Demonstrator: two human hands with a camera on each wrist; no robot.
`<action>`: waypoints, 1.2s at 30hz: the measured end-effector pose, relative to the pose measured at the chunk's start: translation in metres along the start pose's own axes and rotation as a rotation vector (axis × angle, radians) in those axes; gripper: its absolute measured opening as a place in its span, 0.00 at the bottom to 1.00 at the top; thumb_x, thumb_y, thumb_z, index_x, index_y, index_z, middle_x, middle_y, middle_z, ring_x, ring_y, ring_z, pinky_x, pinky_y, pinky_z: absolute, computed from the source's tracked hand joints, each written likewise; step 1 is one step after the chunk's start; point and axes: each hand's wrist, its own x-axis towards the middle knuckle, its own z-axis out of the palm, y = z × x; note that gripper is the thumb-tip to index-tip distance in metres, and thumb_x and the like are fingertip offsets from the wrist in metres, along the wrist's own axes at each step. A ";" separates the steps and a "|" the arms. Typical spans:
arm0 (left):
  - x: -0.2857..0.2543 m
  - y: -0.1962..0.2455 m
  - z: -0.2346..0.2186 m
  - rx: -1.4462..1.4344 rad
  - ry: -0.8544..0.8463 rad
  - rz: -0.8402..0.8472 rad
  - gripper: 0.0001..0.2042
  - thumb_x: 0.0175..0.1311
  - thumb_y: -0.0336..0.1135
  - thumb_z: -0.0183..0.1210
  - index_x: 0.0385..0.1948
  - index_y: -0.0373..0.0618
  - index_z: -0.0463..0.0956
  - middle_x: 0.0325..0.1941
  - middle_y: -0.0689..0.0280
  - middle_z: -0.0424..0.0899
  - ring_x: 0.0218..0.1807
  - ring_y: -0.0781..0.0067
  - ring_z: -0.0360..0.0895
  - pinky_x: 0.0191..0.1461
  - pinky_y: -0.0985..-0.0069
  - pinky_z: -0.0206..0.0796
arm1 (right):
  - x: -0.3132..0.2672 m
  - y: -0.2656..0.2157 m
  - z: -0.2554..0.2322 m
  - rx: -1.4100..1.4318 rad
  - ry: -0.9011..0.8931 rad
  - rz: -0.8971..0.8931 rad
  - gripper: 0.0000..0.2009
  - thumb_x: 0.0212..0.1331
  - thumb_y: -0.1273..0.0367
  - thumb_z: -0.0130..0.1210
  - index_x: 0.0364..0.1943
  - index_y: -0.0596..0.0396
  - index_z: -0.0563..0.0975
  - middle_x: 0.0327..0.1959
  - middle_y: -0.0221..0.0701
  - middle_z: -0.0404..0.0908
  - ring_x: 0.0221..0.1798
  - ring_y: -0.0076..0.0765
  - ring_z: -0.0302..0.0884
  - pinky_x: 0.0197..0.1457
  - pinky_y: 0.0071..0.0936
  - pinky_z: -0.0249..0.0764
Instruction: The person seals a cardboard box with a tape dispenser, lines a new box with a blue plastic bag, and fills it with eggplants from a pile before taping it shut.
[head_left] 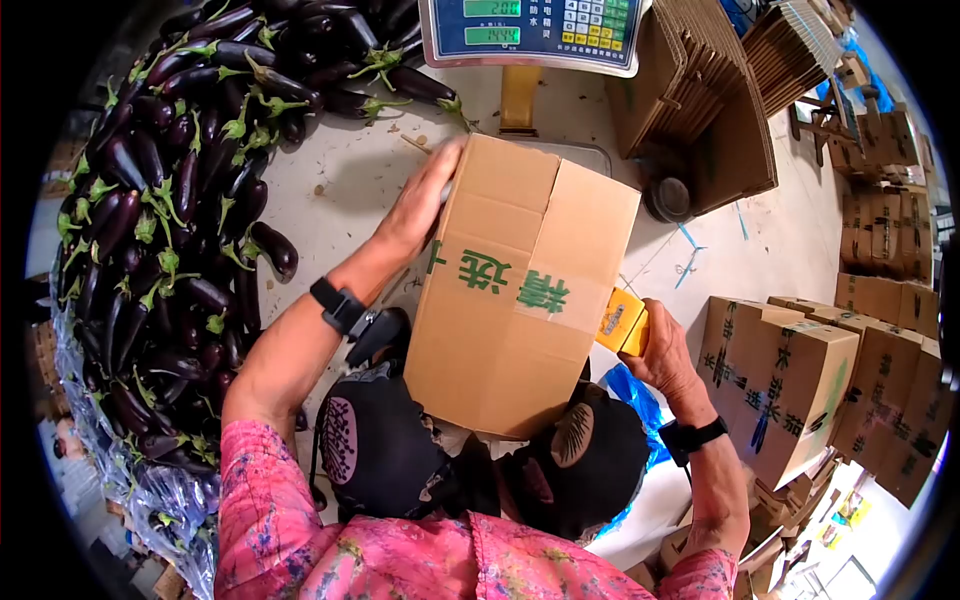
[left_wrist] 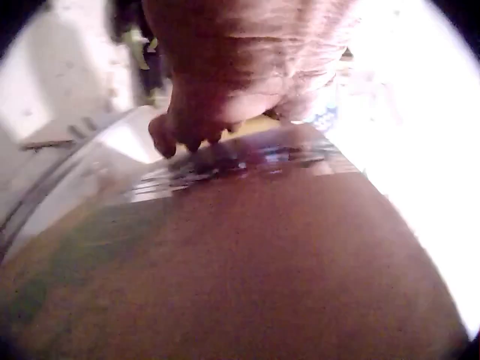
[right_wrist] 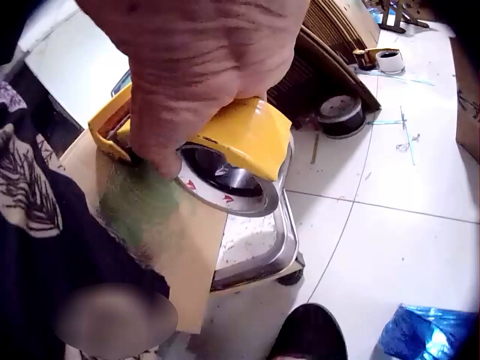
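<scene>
A cardboard box with green printed characters stands tilted between the person's knees in the head view. The left hand rests against the box's upper left side. In the left wrist view, that hand's fingertips touch the box's edge, where a strip of shiny clear tape lies. The right hand grips a yellow tape dispenser at the box's right side. The right wrist view shows the dispenser's tape roll, close by the box's printed side.
Eggplants are heaped on the left. A scale display stands ahead, its metal platform partly behind the box. Flattened cartons lean at the upper right, beside a dark tape roll. Printed boxes stand on the right.
</scene>
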 end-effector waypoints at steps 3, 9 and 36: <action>-0.064 -0.040 -0.011 -0.036 -0.112 -0.377 0.26 0.76 0.53 0.45 0.62 0.39 0.69 0.63 0.60 0.74 0.64 0.71 0.70 0.67 0.70 0.63 | -0.006 -0.001 0.009 0.044 0.054 0.052 0.28 0.41 0.66 0.66 0.49 0.59 0.69 0.35 0.47 0.75 0.39 0.61 0.76 0.42 0.45 0.75; -0.078 -0.058 -0.035 -0.173 -0.247 -0.599 0.28 0.75 0.54 0.47 0.64 0.39 0.67 0.64 0.58 0.74 0.64 0.71 0.71 0.64 0.70 0.66 | -0.021 -0.030 -0.025 -0.058 0.039 0.020 0.27 0.39 0.69 0.65 0.48 0.58 0.69 0.34 0.46 0.75 0.38 0.59 0.76 0.42 0.46 0.74; -0.017 0.009 -0.057 0.843 0.003 -0.008 0.40 0.72 0.65 0.36 0.68 0.32 0.61 0.66 0.41 0.72 0.70 0.43 0.66 0.72 0.63 0.57 | 0.123 -0.196 -0.035 -0.407 -0.150 -0.041 0.24 0.50 0.60 0.66 0.44 0.59 0.69 0.33 0.49 0.81 0.36 0.61 0.82 0.39 0.49 0.77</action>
